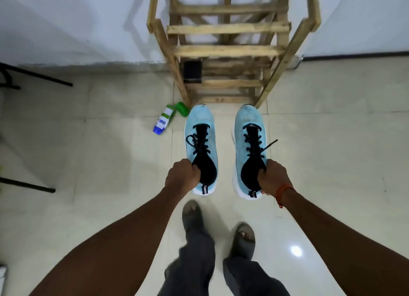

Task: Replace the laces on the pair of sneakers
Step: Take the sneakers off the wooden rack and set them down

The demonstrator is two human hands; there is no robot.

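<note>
Sneakers, a light-blue pair, are held side by side in front of the person, apparently up off the tiled floor [332,140]. The left hand [182,176] grips the left sneaker [199,118] with its fingers hooked into the collar. The right hand [273,177] grips the right sneaker [247,123] the same way. Each shoe's long axis runs straight away from the person, heel at the grip and toe toward the wooden rack [221,52]. The black laces [200,146] are threaded on both shoes and lie just ahead of each hand, with one loose end sticking out to the right of the right shoe. Neither hand is nearer the work than the other, and both are occupied. Unlacing likely calls for setting the shoes down first to free the fingers.
</note>
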